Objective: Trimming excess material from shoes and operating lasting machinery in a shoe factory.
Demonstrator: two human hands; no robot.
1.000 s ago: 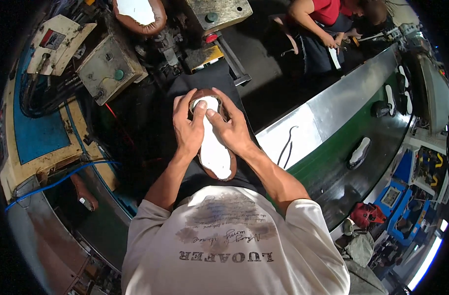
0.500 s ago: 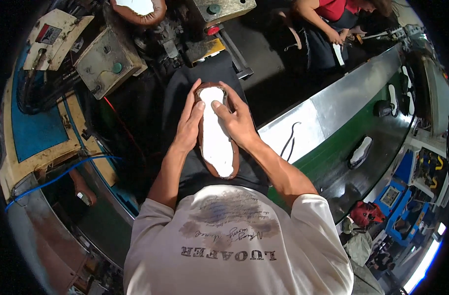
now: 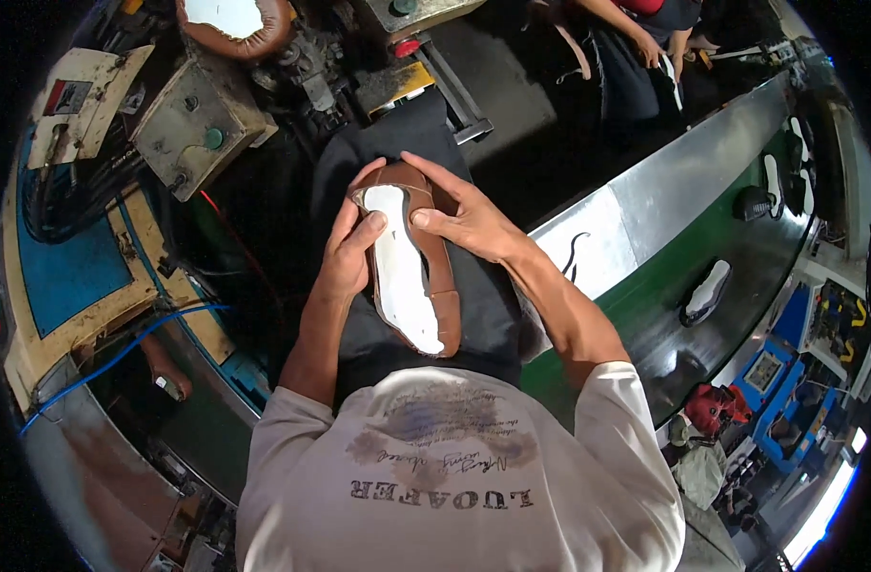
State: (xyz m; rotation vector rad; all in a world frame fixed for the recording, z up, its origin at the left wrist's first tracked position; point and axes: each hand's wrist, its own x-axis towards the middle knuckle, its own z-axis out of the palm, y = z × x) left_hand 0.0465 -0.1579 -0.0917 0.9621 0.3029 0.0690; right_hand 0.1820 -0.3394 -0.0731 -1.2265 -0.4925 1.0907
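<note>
Between my two hands I hold a brown leather shoe upper [image 3: 442,276] over my lap, its white sole side [image 3: 401,272] tipped partly to the left so that the brown right flank shows. My left hand [image 3: 349,243] grips the far left side, thumb on the white edge. On the far right side, my right hand [image 3: 466,221] has its thumb against the brown leather and its fingers round the far end. The near end of the shoe hangs free above the dark cloth [image 3: 488,305] on my lap.
Ahead stands a machine with a metal box [image 3: 202,129] and another brown shoe [image 3: 235,24] on it. Right, a green-edged conveyor [image 3: 626,286] carries several dark shoes, one a black shoe [image 3: 708,291]. A co-worker's hands [image 3: 659,57] hold a white-soled piece. A blue hose [image 3: 121,353] crosses the left.
The shoe has been rolled, exposing its brown right side where the white sole faced straight up before. My right thumb has moved off the white surface. The co-worker's hands have shifted.
</note>
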